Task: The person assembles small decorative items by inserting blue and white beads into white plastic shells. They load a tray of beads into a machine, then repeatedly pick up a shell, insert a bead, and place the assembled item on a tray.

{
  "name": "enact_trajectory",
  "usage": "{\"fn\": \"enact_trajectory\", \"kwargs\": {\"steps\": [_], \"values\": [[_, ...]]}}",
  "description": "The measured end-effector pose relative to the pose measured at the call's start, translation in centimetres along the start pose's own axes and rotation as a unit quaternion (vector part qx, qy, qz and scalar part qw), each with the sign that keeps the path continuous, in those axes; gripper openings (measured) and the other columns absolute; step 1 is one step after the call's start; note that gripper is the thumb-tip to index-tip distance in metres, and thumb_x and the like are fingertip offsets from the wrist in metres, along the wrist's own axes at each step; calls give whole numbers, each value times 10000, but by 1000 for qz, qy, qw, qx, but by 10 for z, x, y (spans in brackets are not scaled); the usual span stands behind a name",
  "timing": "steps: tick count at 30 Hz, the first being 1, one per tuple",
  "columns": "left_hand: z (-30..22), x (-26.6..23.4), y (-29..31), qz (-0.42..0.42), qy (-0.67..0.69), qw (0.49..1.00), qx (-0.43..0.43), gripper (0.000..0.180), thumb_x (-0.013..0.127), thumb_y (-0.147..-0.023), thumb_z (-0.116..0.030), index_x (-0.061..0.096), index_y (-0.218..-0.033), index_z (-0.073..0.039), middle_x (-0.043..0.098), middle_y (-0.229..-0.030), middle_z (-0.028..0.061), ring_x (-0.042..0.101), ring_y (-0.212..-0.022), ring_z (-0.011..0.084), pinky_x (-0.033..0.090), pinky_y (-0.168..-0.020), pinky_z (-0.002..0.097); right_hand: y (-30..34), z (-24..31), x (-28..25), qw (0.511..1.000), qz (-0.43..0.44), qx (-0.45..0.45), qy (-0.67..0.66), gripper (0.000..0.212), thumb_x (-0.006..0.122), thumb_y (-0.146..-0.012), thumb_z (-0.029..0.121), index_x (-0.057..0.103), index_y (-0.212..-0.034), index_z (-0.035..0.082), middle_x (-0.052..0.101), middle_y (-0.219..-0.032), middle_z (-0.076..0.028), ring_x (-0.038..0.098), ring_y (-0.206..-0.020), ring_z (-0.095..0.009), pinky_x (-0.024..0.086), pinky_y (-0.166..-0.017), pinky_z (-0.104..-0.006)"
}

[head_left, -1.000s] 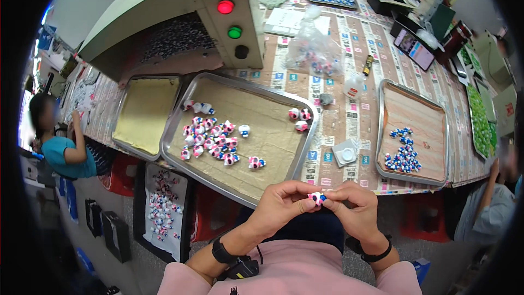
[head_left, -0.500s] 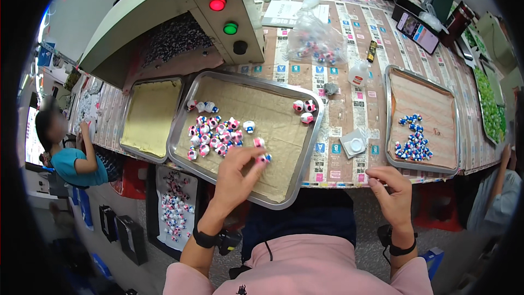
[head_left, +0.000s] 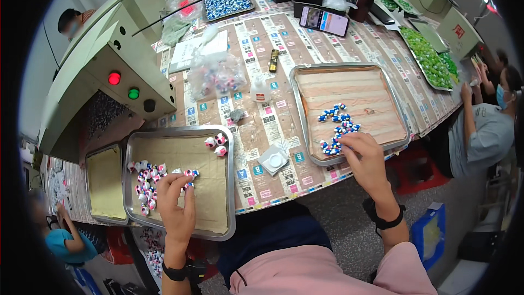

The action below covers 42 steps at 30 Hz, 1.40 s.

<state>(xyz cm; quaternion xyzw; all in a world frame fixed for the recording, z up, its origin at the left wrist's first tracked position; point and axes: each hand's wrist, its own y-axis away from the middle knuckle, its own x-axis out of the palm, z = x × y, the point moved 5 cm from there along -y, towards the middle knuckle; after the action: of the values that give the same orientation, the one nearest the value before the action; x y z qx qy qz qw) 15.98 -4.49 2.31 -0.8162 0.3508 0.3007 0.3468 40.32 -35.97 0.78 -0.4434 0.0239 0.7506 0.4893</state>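
My left hand [head_left: 177, 202] is closed in a pinch over the large metal tray [head_left: 230, 207] lined with tan cloth. Between its thumb and index finger is a small toy figurine [head_left: 189, 177] with white, pink and blue parts. To its left in that tray lie several white-and-pink figurine heads [head_left: 144, 188], some with blue below them. Three more heads [head_left: 220, 151] sit in the far right corner. My right hand [head_left: 367, 163] reaches into the right tray [head_left: 401, 110], its thumb and index finger pinched at the pile of small blue-and-white figurine bodies [head_left: 346, 125]; the fingertips partly hide the piece there.
A machine [head_left: 109, 98] with red and green lights stands at the left, beside a smaller cloth-lined tray [head_left: 105, 186]. Between the trays are a small white dish [head_left: 274, 160], a white bottle [head_left: 260, 88] and a plastic bag [head_left: 218, 74]. A phone [head_left: 324, 21] stands farther back. Co-workers sit around.
The view has turned to the right. My right hand has moved from the table's front edge into the right tray's pile. My left hand stays over the large tray with the figurine.
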Motion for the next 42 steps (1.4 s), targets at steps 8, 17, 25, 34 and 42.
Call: {"fn": "enact_trajectory", "kwargs": {"steps": [8, 17, 25, 34, 42], "values": [[-13, 34, -64, 123, -35, 987, 96, 365, 699, -822, -67, 620, -1178, -43, 588, -1143, 167, 536, -1105, 372, 442, -949, 438, -22, 1, 37, 985, 139, 4, 107, 125, 703, -783, 85, 696, -889, 19, 664, -850, -150, 612, -878, -348, 476, -791, -442], [15, 76, -82, 139, -2, 987, 75, 363, 633, -802, -55, 612, -1163, -18, 582, -1149, 189, 561, -1097, 374, 457, -975, 426, -35, 5, 43, 1000, 20, 15, -11, 174, 685, -780, 12, 652, -950, 18, 633, -857, -123, 635, -755, -248, 513, -699, -338], [19, 88, -70, 113, 59, 991, 45, 234, 629, -779, -98, 652, -996, -15, 642, -1034, 198, 578, -1027, 404, 463, -913, 464, 1, 63, 49, 982, 98, 19, -161, 126, 675, -769, -44, 615, -872, -2, 564, -822, -62, 532, -700, -147, 437, -642, -256], [5, 115, -20, 72, -128, 975, 167, 186, 542, -828, -107, 549, -981, -2, 512, -1058, 155, 547, -991, 305, 535, -722, 354, 41, 63, 64, 965, 123, 31, -230, 183, 703, -906, 56, 655, -1058, -35, 657, -917, -45, 603, -797, -97, 488, -682, -238], [9, 90, -35, 70, 203, 977, -14, 129, 556, -901, -67, 552, -1014, -6, 496, -1024, 153, 529, -932, 263, 501, -677, 316, 59, 83, 59, 929, 138, 123, -320, 187, 696, -910, 45, 653, -1068, -45, 657, -978, -77, 610, -856, -143, 507, -738, -264]]}}
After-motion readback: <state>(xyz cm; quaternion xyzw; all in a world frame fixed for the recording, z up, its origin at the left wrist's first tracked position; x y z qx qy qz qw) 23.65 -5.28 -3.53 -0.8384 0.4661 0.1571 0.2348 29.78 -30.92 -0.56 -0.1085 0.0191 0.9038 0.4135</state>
